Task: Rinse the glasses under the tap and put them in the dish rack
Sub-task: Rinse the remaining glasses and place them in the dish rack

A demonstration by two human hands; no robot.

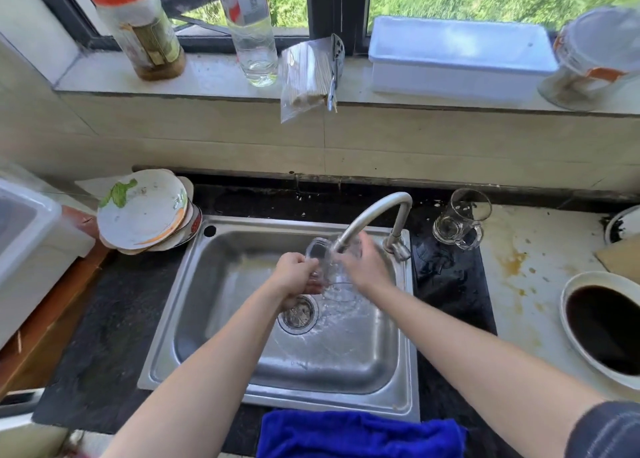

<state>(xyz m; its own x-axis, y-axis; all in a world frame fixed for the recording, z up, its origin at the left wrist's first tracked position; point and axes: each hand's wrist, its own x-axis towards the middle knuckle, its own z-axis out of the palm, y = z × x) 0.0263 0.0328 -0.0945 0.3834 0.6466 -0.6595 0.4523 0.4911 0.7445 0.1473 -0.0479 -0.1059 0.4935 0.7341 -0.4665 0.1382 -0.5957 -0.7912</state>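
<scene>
Both my hands hold a clear glass (323,260) under the spout of the steel tap (377,215), above the steel sink (214,284). My left hand (294,276) grips its left side with curled fingers. My right hand (363,267) wraps its right side. Water runs over the glass and splashes near the drain (298,315). A second clear glass mug (462,220) with a handle stands on the dark counter right of the tap. The white rack-like bin (31,243) sits at the far left.
Stacked dirty plates (145,212) lean at the sink's back left corner. A bowl of dark liquid (602,326) sits at the right on a stained counter. A blue cloth (360,433) lies at the front edge. Bottles (138,28) and a white box (460,56) line the windowsill.
</scene>
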